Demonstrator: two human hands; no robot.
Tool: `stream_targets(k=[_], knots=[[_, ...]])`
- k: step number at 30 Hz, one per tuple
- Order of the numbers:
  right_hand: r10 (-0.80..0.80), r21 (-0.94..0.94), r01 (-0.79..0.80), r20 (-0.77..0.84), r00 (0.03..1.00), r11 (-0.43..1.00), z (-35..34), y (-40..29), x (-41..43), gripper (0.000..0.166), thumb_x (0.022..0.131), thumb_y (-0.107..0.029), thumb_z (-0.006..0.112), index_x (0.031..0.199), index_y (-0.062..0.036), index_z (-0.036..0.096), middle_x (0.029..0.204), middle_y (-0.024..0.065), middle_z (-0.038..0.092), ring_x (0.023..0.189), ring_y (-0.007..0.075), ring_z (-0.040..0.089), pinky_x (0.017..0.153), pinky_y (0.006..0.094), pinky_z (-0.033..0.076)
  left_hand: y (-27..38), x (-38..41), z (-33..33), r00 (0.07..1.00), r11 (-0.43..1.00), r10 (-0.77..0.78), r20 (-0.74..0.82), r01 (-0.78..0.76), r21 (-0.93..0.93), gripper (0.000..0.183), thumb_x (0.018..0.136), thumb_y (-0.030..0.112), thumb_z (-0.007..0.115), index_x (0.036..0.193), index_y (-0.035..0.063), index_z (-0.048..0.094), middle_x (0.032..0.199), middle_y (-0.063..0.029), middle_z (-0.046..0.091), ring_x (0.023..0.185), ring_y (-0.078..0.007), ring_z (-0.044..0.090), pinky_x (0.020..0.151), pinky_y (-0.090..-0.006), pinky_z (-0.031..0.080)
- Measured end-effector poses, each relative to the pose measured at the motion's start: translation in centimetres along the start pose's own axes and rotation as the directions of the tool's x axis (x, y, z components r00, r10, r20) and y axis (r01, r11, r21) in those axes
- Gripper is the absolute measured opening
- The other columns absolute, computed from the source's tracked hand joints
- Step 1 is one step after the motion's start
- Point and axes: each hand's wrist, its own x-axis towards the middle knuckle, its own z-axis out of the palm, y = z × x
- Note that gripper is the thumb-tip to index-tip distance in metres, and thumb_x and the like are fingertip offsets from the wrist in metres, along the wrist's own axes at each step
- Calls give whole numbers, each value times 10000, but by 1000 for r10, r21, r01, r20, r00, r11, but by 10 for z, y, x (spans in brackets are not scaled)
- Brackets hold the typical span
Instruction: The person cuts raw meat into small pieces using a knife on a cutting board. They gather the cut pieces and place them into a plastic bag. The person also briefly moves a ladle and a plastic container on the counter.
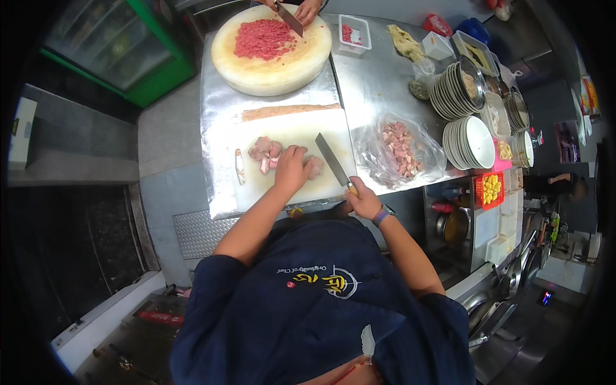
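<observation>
My left hand (292, 168) curls over raw meat on a white cutting board (308, 127), its fingers hiding part of the meat. Chunks of pale pink raw meat (265, 150) lie to its left, and a smaller meat piece (314, 167) sits against its right side. In my right hand (365, 198) is the wooden handle of a cleaver (332, 159). The long blade points up and left over the board's right part, apart from the meat. A clear plastic bag (368, 161) with cut meat chunks (403, 149) lies right of the board.
Across the steel table, another person's hands (308, 10) work a cleaver (290, 20) beside minced red meat (264, 38) on a thick round chopping block (269, 86). A brown strip (291, 111) borders my board's far edge. Stacked plates (459, 144) and a red basket (490, 190) stand right.
</observation>
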Motion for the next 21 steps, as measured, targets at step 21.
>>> stream_targets(k=[21], knots=[[-265,-524,263,74,961,810,-15,-44,-18,292,1053,-321,473,1238,-102,528,864,244,693,856,454,671,764,561,517,5,-13,-5,949,951,260,177,-284,123,231,830,52,595,1028,82,710,1101,-82,663,1072,-283,622,900,-399,541]])
